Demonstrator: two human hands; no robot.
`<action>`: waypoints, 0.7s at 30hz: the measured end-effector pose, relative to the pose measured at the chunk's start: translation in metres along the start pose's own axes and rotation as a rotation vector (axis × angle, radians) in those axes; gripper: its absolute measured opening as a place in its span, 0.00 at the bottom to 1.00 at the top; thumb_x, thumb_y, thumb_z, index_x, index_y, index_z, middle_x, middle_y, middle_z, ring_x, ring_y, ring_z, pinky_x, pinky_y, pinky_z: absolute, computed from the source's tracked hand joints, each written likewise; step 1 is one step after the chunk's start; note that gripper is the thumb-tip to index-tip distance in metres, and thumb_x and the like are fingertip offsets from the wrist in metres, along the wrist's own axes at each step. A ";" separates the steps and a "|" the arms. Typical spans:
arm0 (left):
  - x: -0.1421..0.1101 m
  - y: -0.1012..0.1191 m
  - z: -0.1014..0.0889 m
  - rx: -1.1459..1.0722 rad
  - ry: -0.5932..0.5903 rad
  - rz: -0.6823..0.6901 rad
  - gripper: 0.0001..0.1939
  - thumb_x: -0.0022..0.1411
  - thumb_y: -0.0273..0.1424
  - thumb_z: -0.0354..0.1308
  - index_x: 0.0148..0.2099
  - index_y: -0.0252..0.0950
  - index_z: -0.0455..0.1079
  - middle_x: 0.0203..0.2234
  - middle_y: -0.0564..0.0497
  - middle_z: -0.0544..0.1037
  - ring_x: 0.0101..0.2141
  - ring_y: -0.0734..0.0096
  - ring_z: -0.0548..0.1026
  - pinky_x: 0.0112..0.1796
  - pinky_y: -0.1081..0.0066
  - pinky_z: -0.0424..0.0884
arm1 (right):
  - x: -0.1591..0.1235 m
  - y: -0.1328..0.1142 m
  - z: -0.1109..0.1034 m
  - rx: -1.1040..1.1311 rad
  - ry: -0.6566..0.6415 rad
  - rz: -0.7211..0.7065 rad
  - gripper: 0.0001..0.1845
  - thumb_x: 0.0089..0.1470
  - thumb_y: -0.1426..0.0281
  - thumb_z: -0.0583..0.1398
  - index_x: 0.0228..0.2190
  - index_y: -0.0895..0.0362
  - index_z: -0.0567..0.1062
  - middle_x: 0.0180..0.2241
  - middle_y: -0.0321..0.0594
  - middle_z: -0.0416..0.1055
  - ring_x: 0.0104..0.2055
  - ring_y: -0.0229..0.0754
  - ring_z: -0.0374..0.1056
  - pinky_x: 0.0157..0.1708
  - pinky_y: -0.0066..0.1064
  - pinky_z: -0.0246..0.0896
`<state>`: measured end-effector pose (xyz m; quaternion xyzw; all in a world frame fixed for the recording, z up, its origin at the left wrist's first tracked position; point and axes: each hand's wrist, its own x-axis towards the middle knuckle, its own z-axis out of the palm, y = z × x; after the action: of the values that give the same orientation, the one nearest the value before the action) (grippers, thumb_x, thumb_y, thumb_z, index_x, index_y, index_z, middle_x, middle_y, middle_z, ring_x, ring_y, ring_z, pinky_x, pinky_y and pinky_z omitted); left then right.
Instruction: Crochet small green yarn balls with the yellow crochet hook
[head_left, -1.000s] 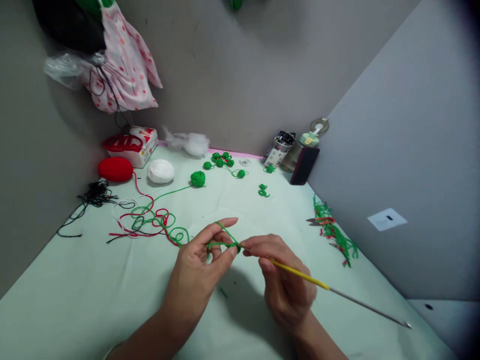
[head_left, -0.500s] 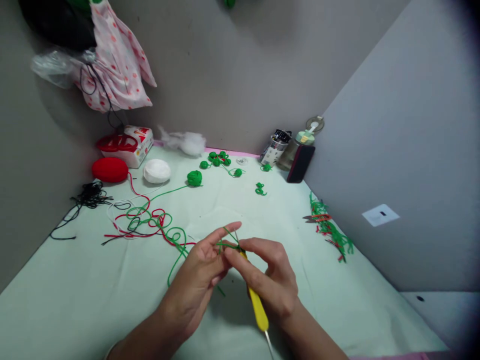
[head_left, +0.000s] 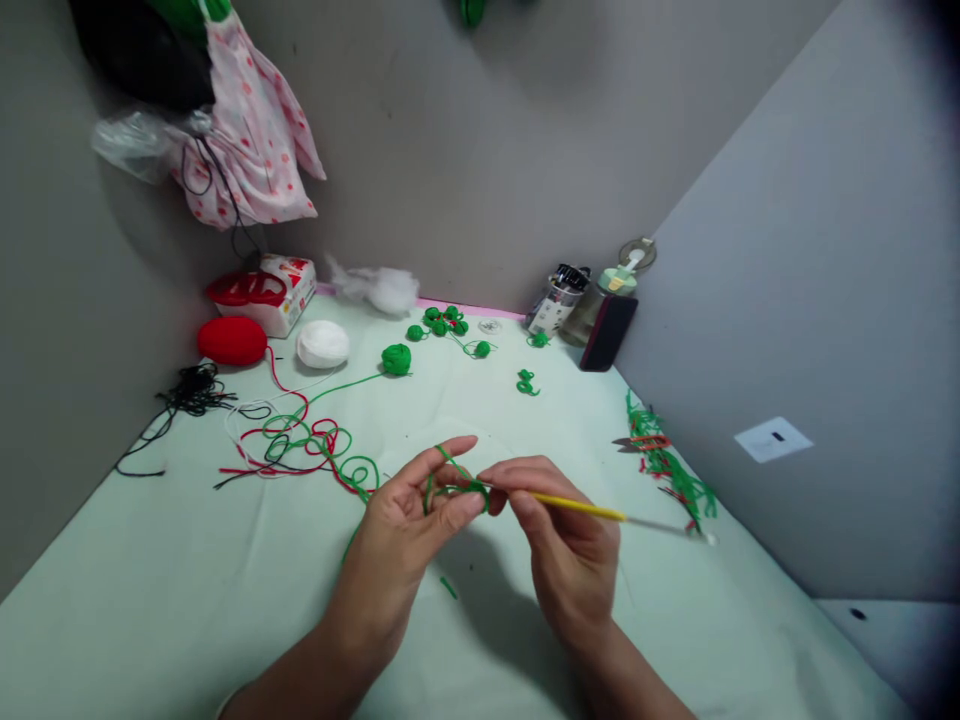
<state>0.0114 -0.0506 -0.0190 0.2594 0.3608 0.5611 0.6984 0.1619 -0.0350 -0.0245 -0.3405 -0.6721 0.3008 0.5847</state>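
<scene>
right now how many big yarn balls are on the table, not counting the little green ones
3: a red ball at the far left, a white ball just right of it, and a green ball right of the white. None looks hidden.

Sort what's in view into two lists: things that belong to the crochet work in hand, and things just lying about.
Part of the work:
- yellow-handled crochet hook, in the right hand
- green yarn piece, in the left hand
- green yarn ball, probably its supply

Seemingly just lying about:
- red yarn ball
- white yarn ball
- black yarn
- orange-handled scissors
- phone
</scene>
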 end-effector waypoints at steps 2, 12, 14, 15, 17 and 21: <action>0.001 0.001 0.000 -0.033 0.011 -0.049 0.23 0.56 0.35 0.78 0.54 0.42 0.82 0.28 0.57 0.76 0.27 0.80 0.66 0.33 0.79 0.65 | -0.003 -0.001 -0.002 -0.207 -0.041 -0.123 0.17 0.64 0.76 0.64 0.47 0.43 0.86 0.41 0.42 0.82 0.40 0.44 0.78 0.36 0.35 0.75; 0.006 0.006 -0.003 -0.020 0.003 -0.060 0.18 0.57 0.32 0.75 0.51 0.41 0.84 0.29 0.56 0.76 0.31 0.76 0.71 0.45 0.71 0.70 | 0.010 0.006 -0.004 0.333 0.049 0.254 0.09 0.66 0.65 0.65 0.36 0.49 0.86 0.33 0.38 0.78 0.29 0.39 0.71 0.30 0.33 0.69; 0.005 0.002 -0.003 0.065 -0.014 -0.006 0.18 0.58 0.33 0.75 0.51 0.44 0.84 0.34 0.53 0.81 0.38 0.69 0.76 0.45 0.70 0.69 | 0.009 0.009 -0.002 0.326 -0.011 0.265 0.08 0.65 0.64 0.66 0.37 0.49 0.87 0.35 0.41 0.80 0.35 0.42 0.74 0.34 0.34 0.71; 0.004 0.000 -0.003 0.087 -0.025 0.003 0.18 0.58 0.34 0.75 0.52 0.44 0.83 0.36 0.52 0.82 0.41 0.67 0.77 0.46 0.68 0.70 | 0.008 0.010 -0.002 0.325 -0.020 0.275 0.07 0.65 0.64 0.66 0.37 0.49 0.87 0.36 0.41 0.81 0.37 0.43 0.74 0.36 0.34 0.71; 0.003 -0.001 -0.003 0.094 -0.027 0.006 0.18 0.59 0.35 0.74 0.52 0.44 0.83 0.37 0.51 0.83 0.42 0.65 0.77 0.48 0.66 0.69 | 0.008 0.011 -0.002 0.358 0.001 0.324 0.07 0.63 0.63 0.68 0.37 0.49 0.87 0.35 0.41 0.81 0.36 0.42 0.73 0.36 0.34 0.70; 0.005 0.003 -0.001 0.075 0.053 0.031 0.13 0.59 0.37 0.74 0.47 0.43 0.85 0.32 0.54 0.80 0.38 0.70 0.75 0.44 0.71 0.69 | 0.012 0.010 -0.003 0.499 0.063 0.439 0.08 0.58 0.60 0.71 0.34 0.50 0.87 0.32 0.39 0.81 0.27 0.36 0.68 0.30 0.30 0.67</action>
<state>0.0093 -0.0451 -0.0189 0.2760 0.3956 0.5647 0.6697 0.1651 -0.0200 -0.0250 -0.3325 -0.4700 0.5643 0.5917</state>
